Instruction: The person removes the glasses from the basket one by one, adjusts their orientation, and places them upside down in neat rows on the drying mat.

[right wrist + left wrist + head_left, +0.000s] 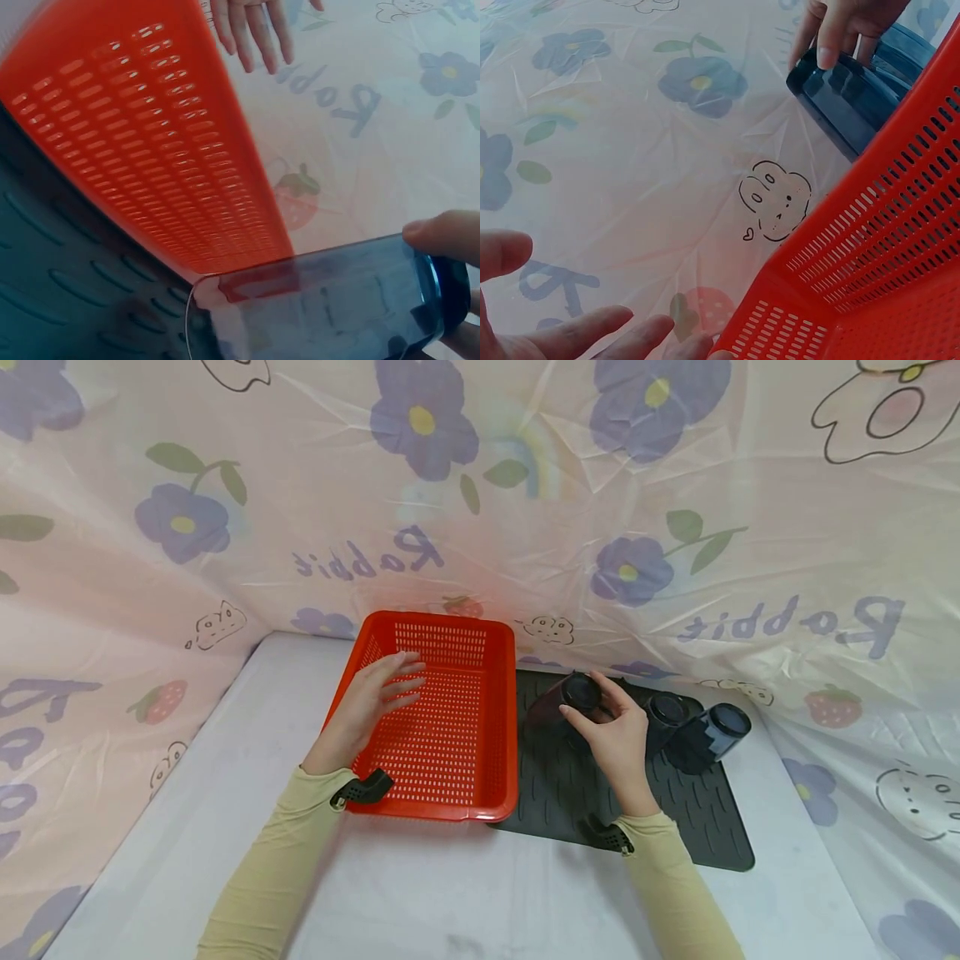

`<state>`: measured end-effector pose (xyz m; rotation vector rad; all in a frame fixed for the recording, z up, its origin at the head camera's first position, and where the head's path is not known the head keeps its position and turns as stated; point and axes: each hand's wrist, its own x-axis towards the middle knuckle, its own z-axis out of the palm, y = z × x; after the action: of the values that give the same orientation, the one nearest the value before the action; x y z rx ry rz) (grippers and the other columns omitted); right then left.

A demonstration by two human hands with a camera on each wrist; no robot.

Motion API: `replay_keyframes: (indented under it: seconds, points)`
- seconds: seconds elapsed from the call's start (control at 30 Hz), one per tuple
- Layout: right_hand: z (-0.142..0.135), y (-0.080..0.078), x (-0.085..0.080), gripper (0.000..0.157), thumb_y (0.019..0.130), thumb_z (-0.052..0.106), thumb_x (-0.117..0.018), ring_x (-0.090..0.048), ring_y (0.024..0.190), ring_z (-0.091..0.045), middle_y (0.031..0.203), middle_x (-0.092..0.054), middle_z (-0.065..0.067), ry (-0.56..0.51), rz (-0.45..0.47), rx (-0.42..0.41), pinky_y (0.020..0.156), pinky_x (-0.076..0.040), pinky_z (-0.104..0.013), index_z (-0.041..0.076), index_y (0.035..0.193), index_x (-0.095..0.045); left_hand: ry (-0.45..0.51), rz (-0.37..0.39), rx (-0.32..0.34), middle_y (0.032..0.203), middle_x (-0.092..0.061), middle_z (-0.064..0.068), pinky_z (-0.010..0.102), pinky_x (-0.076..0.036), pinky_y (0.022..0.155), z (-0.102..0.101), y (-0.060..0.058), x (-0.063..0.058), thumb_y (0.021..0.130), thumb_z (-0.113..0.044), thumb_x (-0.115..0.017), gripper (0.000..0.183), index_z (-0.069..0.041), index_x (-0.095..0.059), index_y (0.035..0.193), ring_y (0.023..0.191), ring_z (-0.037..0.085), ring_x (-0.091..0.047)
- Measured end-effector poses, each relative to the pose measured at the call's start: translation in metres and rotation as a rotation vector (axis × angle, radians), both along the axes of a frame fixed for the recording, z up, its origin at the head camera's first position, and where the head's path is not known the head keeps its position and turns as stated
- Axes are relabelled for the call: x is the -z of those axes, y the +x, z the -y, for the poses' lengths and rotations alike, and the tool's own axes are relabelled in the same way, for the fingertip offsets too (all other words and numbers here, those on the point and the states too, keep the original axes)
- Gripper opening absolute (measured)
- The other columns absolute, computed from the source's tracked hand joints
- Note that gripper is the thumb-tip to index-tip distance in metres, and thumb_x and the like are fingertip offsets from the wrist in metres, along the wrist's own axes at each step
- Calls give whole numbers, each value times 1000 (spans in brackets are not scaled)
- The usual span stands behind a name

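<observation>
My right hand (618, 735) pinches a dark blue see-through drinking glass (551, 710) near its thick base, thumb on one side and fingers on the other. The glass is tilted over the dark ridged mat (555, 793), its mouth pointing left toward the basket; the right wrist view shows that open rim (191, 315) beside the basket wall. Two similar glasses stand to the right of the hand, one dark (667, 708) and one bluish (697, 745), bases up. Over the left side of the red basket (512, 727), my left hand (363, 706) hovers with fingers extended, holding nothing.
The perforated basket stands directly left of the mat, its bottom visible through the open top. A white surface (420, 885) lies in front of both. Printed plastic sheeting (525, 527) hangs close behind them and along both sides.
</observation>
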<state>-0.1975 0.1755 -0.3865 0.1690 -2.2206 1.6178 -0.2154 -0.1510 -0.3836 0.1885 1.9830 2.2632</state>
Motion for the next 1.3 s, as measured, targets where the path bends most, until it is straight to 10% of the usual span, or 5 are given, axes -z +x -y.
replay_keyframes:
  seconds: [0.7,0.93,1.3]
  points:
    - [15,-6,25,62,72,-5,-80,-63,103,-33,121,-61,-22,7,27,23,89,-48,-44,-3,130,-56,-15,8,12,138,-47,15,48,-38,103,1,0,0,103,-35,-42,50,-4,-41,142,123,34,-49]
    - [10,-27,56,65,70,3,-85,-62,106,-27,124,-61,-15,-11,23,59,92,-48,-40,5,130,-59,-13,11,20,138,-47,15,48,-38,103,0,0,1,103,-36,-42,50,-4,-42,142,125,38,-45]
    - [14,-33,63,62,70,5,-85,-63,101,-22,119,-64,-11,-34,-26,100,87,-51,-28,7,128,-61,-1,19,21,137,-48,16,48,-39,102,-1,-1,0,103,-34,-43,49,-4,-42,142,123,36,-48]
